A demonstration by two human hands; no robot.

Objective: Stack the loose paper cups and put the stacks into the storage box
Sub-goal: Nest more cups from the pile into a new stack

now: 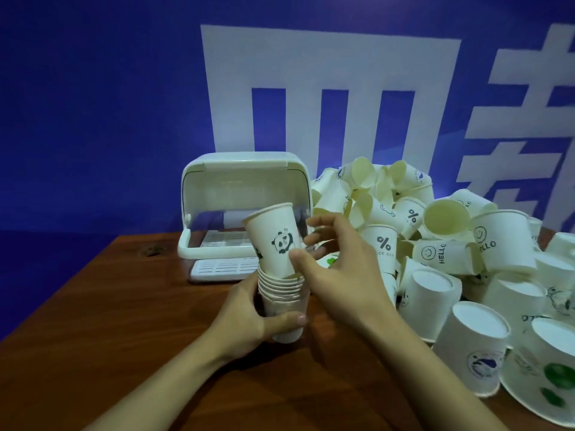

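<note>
Two hands working above counter: left hand gripping cup stack near base; right hand hovering beside top panda cup, fingers loosely spread, holding nothing.

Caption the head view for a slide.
Left hand holds a cup stack; right hand beside the panda cup, open storage box behind.

One storage box, one stack of cups, two hands, and a pile of loose cups too many to count.
</note>
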